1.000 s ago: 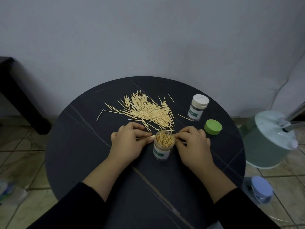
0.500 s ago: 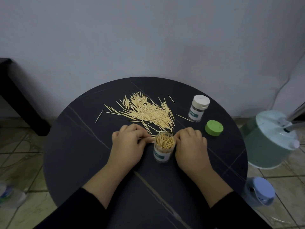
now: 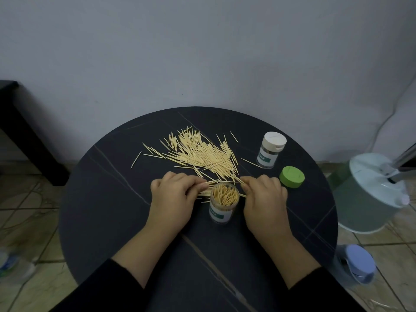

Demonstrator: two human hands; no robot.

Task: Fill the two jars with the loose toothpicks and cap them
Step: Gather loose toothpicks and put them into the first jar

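We cannot see either hand's fingertips, which curl under and away from us. The bundle [image 3: 206, 190] of toothpicks between the hands is mostly hidden behind the open jar [image 3: 221, 209], and only its ends show. Our left hand [image 3: 173, 197] grips one end and our right hand [image 3: 263, 197] pinches the other. The open jar, packed with upright picks, stands on the table [image 3: 108, 221] between the hands, just beside each. The pile [image 3: 202, 154] lies just beyond our knuckles. The capped jar [image 3: 270, 152] and green lid [image 3: 292, 177] sit right of it.
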